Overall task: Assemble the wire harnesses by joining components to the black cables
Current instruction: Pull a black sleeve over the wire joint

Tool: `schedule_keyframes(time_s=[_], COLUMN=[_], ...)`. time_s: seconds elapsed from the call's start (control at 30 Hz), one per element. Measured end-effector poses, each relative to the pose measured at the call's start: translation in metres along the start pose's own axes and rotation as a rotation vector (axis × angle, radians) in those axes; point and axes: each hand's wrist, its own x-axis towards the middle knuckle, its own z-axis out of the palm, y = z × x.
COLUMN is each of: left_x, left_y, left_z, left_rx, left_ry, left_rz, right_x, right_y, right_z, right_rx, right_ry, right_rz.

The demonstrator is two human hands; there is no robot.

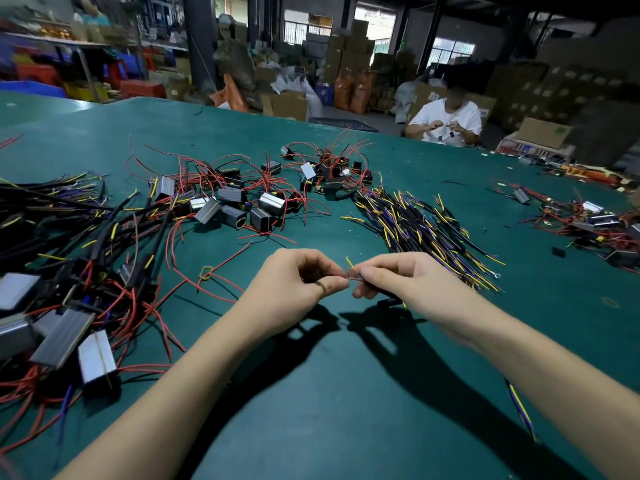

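Wire ends (350,278) meet in the small gap between both hands, above the near middle of the green table (346,393). Left hand (294,285) has fingers curled, thumb and forefinger pinching a thin wire tip. Right hand (398,280) is curled too, pinching a black cable (386,294) whose yellow lead (349,262) sticks up just past the fingertips; cable body runs back under the palm. Both forearms come in from the bottom corners, wrists raised, hands nearly touching. Bare table lies under and just ahead of the hands. Black cable bundle (415,223) lies right of centre, near the right hand. Grey boxes with red wires (239,202) are piled beyond, more harnesses (69,289) crowd the left edge. Seated person (446,123) works at the far edge.
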Motion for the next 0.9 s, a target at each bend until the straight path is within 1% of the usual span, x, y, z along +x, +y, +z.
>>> schedule_keyframes(time_s=[0.1,0.17,0.23,0.37,0.43,0.5,0.6,0.7,0.83,0.9], left_x=[-0.002,-0.003,-0.005,-0.006,-0.005,-0.006,-0.007,-0.006,-0.004,-0.004], left_y=[0.004,0.007,0.011,0.014,0.013,0.013,0.013,0.011,0.01,0.01], left_z=[-0.007,-0.016,-0.024,-0.035,-0.036,-0.034,-0.033,-0.033,-0.027,-0.025], left_rx=[-0.013,0.012,0.011,-0.102,-0.097,-0.096,-0.006,0.07,0.035,0.031], left_ry=[-0.08,-0.12,-0.13,-0.123,-0.106,-0.126,-0.15,-0.099,0.006,0.034], left_rz=[-0.003,0.042,0.084,0.103,0.099,0.091,0.137,0.181,0.154,0.141], right_x=[-0.001,0.0,0.001,0.001,0.001,0.001,0.002,0.001,-0.004,-0.007], right_y=[-0.001,-0.002,-0.002,-0.001,-0.001,0.0,0.0,0.001,0.004,0.006], right_z=[0.002,0.004,0.005,0.006,0.007,0.008,0.009,0.01,0.015,0.017], right_rx=[0.076,0.094,0.11,0.129,0.149,0.163,0.153,0.165,0.22,0.202], right_ry=[0.021,0.036,0.053,0.084,0.099,0.127,0.16,0.182,0.141,0.125], right_rz=[0.018,0.029,0.032,0.025,0.015,-0.003,-0.027,-0.066,-0.185,-0.237])
